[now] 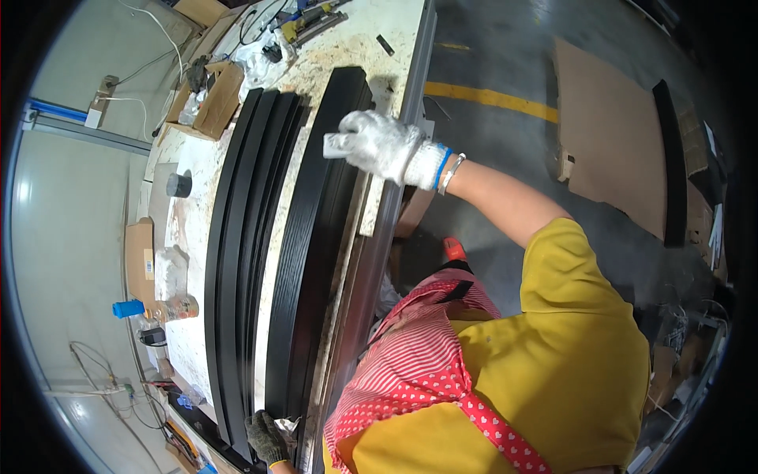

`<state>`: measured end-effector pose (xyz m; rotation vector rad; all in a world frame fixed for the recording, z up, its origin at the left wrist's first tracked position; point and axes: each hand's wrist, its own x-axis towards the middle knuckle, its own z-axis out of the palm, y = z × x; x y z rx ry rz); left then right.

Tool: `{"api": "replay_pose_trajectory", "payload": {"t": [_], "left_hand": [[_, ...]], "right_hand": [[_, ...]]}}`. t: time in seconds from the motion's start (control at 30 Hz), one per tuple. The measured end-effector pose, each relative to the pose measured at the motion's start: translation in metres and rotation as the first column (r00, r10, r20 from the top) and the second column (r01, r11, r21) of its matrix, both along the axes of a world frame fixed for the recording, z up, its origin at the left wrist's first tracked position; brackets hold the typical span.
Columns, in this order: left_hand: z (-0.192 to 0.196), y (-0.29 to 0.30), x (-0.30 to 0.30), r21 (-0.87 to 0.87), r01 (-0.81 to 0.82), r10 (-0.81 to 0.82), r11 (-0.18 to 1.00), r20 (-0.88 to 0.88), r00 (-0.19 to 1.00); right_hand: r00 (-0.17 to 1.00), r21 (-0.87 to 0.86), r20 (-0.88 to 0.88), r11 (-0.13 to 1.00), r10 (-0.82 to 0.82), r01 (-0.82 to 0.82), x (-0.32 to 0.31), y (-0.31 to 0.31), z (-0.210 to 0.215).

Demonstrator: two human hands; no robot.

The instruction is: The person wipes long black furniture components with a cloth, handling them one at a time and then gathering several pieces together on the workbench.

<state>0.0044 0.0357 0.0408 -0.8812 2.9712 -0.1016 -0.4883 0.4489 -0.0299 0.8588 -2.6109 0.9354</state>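
Observation:
A long black beam [304,229] with a fine-grained face lies lengthwise along the edge of the workbench. My right hand [380,146], in a white glove, is closed over the beam's far part. Between its fingers is a small pale block [336,145]; its exact kind is unclear. At the near end my left hand [267,439], in a dark grey glove, curls against the beam's left side, its fingers partly hidden. Beside that hand is a crumpled whitish scrap [287,425]. Several more black profiles [241,237] lie side by side to the left of the beam.
On the stained white workbench [387,24] are a cardboard box [217,103], a dark round tin [179,186], a clear bottle [180,308] and tools [316,24]. A cardboard sheet [608,134] and a black strip [669,166] lie on the floor at right.

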Motion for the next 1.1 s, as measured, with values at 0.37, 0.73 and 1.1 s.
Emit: {"api": "replay_pose_trajectory", "payload": {"t": [0.37, 0.73, 1.1], "left_hand": [[0.019, -0.024, -0.010, -0.102, -0.081, 0.087, 0.992, 0.062, 0.994], [-0.003, -0.093, -0.225, -0.038, 0.010, -0.009, 0.999, 0.016, 1.000], [-0.037, -0.164, -0.303, 0.253, -0.077, 0.003, 0.964, 0.279, 0.960]], "right_hand": [[0.929, -0.609, 0.366, 0.741, -0.052, 0.282, -0.122, 0.085, -0.004], [0.484, -0.891, 0.445, 0.426, 0.753, 0.157, 0.032, -0.086, 0.041], [0.570, -0.743, 0.581, 0.665, 0.581, 0.078, 0.069, -0.127, 0.043]]}}
